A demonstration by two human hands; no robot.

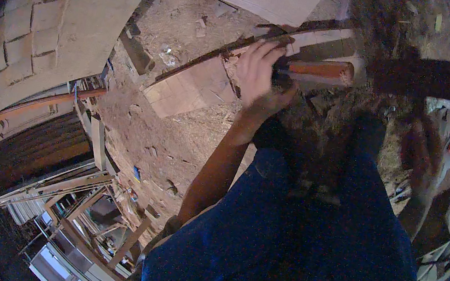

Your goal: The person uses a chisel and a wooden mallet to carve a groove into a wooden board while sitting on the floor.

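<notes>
Woodwork, seemingly under way: our left hand (pixel 257 76) grasps an orange-brown handled tool (pixel 322 71) by the pale plank (pixel 189 90); our right hand (pixel 424 145) blurs near a dark block (pixel 418 77) — whether gripping, we cannot tell. Plank pieces lie laid out; what remains we cannot judge.
</notes>
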